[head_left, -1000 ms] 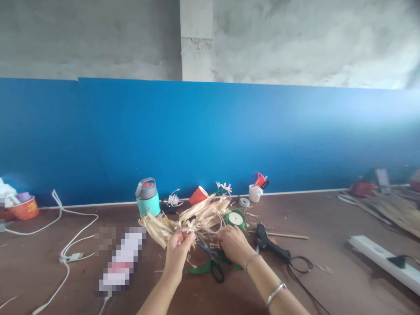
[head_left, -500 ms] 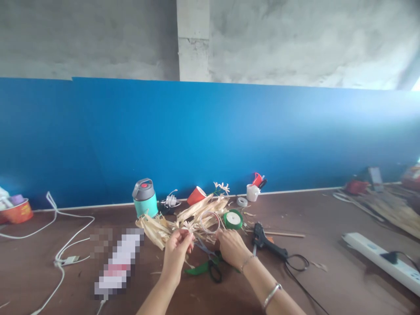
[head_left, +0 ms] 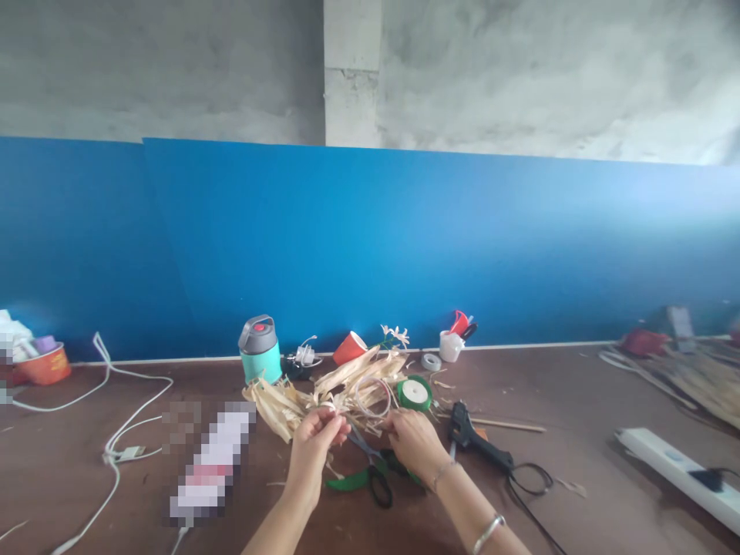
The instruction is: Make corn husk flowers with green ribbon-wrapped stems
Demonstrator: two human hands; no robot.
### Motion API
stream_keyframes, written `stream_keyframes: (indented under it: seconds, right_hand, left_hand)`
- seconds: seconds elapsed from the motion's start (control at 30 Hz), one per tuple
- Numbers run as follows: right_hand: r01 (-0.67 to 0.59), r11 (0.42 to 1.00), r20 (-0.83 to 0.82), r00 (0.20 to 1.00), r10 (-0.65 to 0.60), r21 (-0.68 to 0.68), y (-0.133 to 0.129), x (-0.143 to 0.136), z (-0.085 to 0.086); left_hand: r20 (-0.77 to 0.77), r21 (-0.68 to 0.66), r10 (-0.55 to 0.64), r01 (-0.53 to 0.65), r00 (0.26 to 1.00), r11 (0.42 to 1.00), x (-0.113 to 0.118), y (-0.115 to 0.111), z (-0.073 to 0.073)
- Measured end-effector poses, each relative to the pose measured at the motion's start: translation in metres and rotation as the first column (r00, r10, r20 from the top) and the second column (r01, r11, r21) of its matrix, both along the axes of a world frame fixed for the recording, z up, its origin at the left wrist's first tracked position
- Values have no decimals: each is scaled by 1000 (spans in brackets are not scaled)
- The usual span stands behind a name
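Observation:
My left hand is closed in a pinch, thumb against fingers, on a small pale petal-like piece that looks like corn husk. To its right, my right hand has its fingers curled together; what they hold, if anything, is hidden. Between and below the hands lie scissors with black handles and a green strip. Dry, pale husks are heaped just beyond both hands. A thin roll of clear tape and a green ribbon spool rest by the heap.
Right of my hands lies a black glue gun with its cord, near a thin stick. A turquoise flask, an orange cup and a white cup stand along the blue partition. A power strip lies far right.
The view has shifted slightly, so the table things appear a little further right. The pale piece in my left hand has turned and shows less spread. My right hand stays in nearly the same place.

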State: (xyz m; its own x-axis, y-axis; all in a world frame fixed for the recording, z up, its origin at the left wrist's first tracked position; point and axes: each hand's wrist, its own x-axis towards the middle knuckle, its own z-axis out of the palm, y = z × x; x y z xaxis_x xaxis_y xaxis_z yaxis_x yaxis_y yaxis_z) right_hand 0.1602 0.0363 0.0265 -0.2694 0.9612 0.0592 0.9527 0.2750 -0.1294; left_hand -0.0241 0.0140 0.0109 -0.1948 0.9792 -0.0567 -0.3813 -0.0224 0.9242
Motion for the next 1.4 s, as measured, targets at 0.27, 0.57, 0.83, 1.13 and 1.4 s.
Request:
stream_keyframes:
  seconds: [0.27, 0.57, 0.83, 1.13, 1.4]
  right_hand:
    - [9, 998, 64, 998, -5, -65, -4, -6, 5]
    - [-1, 995, 76, 997, 8, -95, -8, -13, 14]
    - [56, 997, 36, 998, -54, -59, -3, -8, 2]
    - [84, 996, -138, 987, -82, 8, 3, -3, -9]
    - [12, 995, -525, 850, 43, 102, -5, -11, -2]
  left_hand:
    - [130, 15, -42, 41, 991, 999, 2, -4, 3]
    - [231, -58, -48, 63, 972, 996, 2, -4, 4]
    - [212, -83, -56, 75, 976, 994, 1, -4, 6]
    - [212, -43, -103, 114, 972, 993, -2, -5, 6]
    - [207, -41, -143, 154, 968, 987, -2, -4, 4]
